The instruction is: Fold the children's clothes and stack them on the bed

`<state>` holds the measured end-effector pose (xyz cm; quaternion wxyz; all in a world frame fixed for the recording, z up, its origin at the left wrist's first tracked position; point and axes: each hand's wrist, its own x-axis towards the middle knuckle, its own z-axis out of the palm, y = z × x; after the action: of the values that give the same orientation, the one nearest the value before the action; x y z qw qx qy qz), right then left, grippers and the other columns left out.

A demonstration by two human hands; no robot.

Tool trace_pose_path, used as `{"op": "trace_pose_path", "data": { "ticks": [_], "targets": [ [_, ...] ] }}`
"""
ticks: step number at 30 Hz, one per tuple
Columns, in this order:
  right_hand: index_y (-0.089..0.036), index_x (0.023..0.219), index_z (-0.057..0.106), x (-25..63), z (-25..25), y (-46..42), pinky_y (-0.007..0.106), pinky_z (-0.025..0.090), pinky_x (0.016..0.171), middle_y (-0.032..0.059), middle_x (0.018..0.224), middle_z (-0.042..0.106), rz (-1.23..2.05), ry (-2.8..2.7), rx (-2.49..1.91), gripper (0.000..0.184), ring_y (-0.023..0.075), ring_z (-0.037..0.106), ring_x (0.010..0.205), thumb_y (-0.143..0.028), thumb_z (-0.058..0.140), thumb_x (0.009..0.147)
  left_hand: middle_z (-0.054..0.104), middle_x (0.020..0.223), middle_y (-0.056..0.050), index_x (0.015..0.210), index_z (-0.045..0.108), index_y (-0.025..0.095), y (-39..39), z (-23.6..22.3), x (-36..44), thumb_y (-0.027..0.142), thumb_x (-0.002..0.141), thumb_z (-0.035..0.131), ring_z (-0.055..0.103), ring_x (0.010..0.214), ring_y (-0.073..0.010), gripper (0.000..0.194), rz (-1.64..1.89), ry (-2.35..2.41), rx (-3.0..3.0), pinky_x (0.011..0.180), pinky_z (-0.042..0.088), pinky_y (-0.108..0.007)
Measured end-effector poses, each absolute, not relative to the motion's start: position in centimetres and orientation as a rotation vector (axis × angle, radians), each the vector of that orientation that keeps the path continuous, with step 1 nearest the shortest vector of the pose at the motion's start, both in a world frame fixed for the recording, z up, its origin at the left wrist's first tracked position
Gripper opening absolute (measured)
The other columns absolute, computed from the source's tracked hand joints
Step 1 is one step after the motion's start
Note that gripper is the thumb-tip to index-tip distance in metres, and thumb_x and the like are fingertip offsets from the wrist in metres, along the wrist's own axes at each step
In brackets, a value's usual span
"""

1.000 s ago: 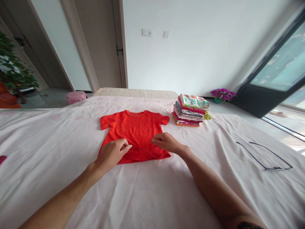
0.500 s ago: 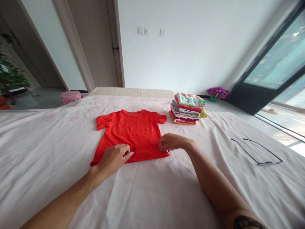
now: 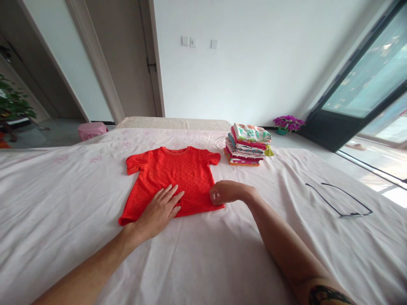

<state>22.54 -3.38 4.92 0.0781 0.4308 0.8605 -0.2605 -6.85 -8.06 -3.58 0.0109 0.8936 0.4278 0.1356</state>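
Observation:
A small red T-shirt with short sleeves and a pattern of tiny holes lies spread out, its neckline facing away from me. My left hand rests flat near the middle of its lower hem, fingers stretched out and slightly apart. At the shirt's lower right side, my right hand has its fingers curled closed on the red fabric edge. The fingertips of the right hand are partly hidden behind its knuckles.
A stack of folded clothes stands beyond the shirt to the right. Eyeglasses lie on the pale bedsheet at the right. Farther off are a pink stool and a pot of purple flowers.
My left hand has opened from a pinch on the shirt's lower front and now lies flat there. The right hand stays at the side edge. The view has shifted slightly.

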Motion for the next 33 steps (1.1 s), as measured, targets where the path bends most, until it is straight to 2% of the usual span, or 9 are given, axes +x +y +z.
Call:
{"op": "trace_pose_path", "data": {
  "ticks": [4, 7, 9, 12, 17, 22, 27, 30, 33],
  "targets": [
    [-0.021, 0.088, 0.070, 21.0, 4.4, -3.5, 0.023, 0.041, 0.064, 0.0003, 0.082, 0.071, -0.633, 2.845, 1.571, 0.016, 0.0137, 0.062, 0.071, -0.018, 0.055, 0.085, 0.038, 0.157, -0.010, 0.149, 0.041, 0.026, -8.2, -3.6, -6.7, 0.040, 0.101, 0.036, 0.032, 0.146, -0.0283, 0.050, 0.387, 1.376, 2.836, 0.117, 0.030, -0.052],
    [-0.020, 0.120, 0.064, 19.0, 2.6, -3.6, 0.029, 0.048, 0.088, 0.0081, 0.116, 0.069, -0.556, 3.135, 1.592, 0.029, 0.0188, 0.064, 0.104, -0.025, 0.050, 0.095, 0.038, 0.157, -0.011, 0.148, 0.043, 0.024, -8.3, -3.8, -6.6, 0.040, 0.101, 0.036, 0.032, 0.146, -0.0283, 0.050, 0.389, 1.387, 2.865, 0.117, 0.030, -0.052],
    [-0.018, 0.140, 0.051, 17.9, 1.0, -3.8, 0.037, 0.041, 0.106, 0.0138, 0.142, 0.053, -0.432, 3.216, 1.462, 0.045, 0.0232, 0.049, 0.131, -0.033, 0.049, 0.098, 0.038, 0.157, -0.011, 0.148, 0.043, 0.024, -8.3, -4.0, -6.6, 0.041, 0.101, 0.037, 0.033, 0.146, -0.0279, 0.050, 0.421, 1.400, 2.860, 0.118, 0.029, -0.052],
    [-0.017, 0.153, 0.035, 17.2, -1.2, -4.0, 0.047, 0.027, 0.118, 0.0149, 0.158, 0.033, -0.233, 3.117, 1.351, 0.059, 0.0269, 0.026, 0.148, -0.043, 0.043, 0.101, 0.036, 0.158, -0.011, 0.149, 0.041, 0.025, -8.3, -4.2, -6.8, 0.042, 0.101, 0.037, 0.031, 0.147, -0.0278, 0.052, 0.451, 1.396, 2.799, 0.118, 0.028, -0.053],
    [-0.014, 0.155, 0.029, 17.7, -3.2, -3.6, 0.047, 0.021, 0.121, 0.0143, 0.161, 0.022, 0.015, 2.875, 1.551, 0.064, 0.0281, 0.018, 0.150, -0.048, 0.038, 0.102, 0.038, 0.157, -0.012, 0.152, 0.034, 0.024, -7.3, -4.3, -8.3, 0.047, 0.101, 0.033, 0.031, 0.147, -0.0247, 0.057, 0.523, 1.472, 2.572, 0.116, 0.033, -0.048],
    [-0.017, 0.155, 0.032, 17.9, -3.9, -3.2, 0.048, 0.022, 0.121, 0.0132, 0.161, 0.025, 0.150, 2.811, 1.683, 0.064, 0.0292, 0.021, 0.149, -0.051, 0.039, 0.101, 0.036, 0.157, -0.020, 0.152, 0.037, 0.019, -7.0, -5.1, -11.1, 0.057, 0.096, 0.037, 0.028, 0.147, -0.0343, 0.067, 0.514, 1.952, 2.409, 0.115, 0.027, -0.056],
    [-0.016, 0.154, 0.035, 17.8, -3.8, -3.4, 0.052, 0.021, 0.119, 0.0147, 0.160, 0.027, 0.178, 2.787, 1.721, 0.063, 0.0319, 0.024, 0.148, -0.051, 0.038, 0.101, 0.026, 0.160, -0.021, 0.152, 0.037, 0.023, -8.5, -4.4, -13.7, 0.062, 0.093, 0.038, 0.020, 0.149, -0.0376, 0.071, 0.259, 1.985, 2.342, 0.113, 0.023, -0.062],
    [-0.017, 0.153, 0.036, 17.8, -3.7, -3.5, 0.054, 0.021, 0.118, 0.0147, 0.159, 0.028, 0.181, 2.784, 1.739, 0.063, 0.0323, 0.025, 0.147, -0.052, 0.038, 0.100, 0.042, 0.153, -0.018, 0.142, 0.052, 0.024, -7.7, -2.4, -14.9, 0.060, 0.094, 0.036, 0.033, 0.145, -0.0346, 0.062, 0.287, 1.924, 2.213, 0.112, 0.028, -0.059],
    [-0.017, 0.152, 0.038, 17.8, -3.8, -3.5, 0.054, 0.020, 0.119, 0.0148, 0.158, 0.031, 0.199, 2.809, 1.747, 0.062, 0.0321, 0.026, 0.147, -0.051, 0.038, 0.100, 0.065, 0.131, -0.012, 0.122, 0.066, 0.024, -4.7, -0.4, -14.8, 0.055, 0.097, 0.030, 0.055, 0.129, -0.0278, 0.054, 0.508, 1.773, 2.170, 0.109, 0.038, -0.046]
  ]
}}
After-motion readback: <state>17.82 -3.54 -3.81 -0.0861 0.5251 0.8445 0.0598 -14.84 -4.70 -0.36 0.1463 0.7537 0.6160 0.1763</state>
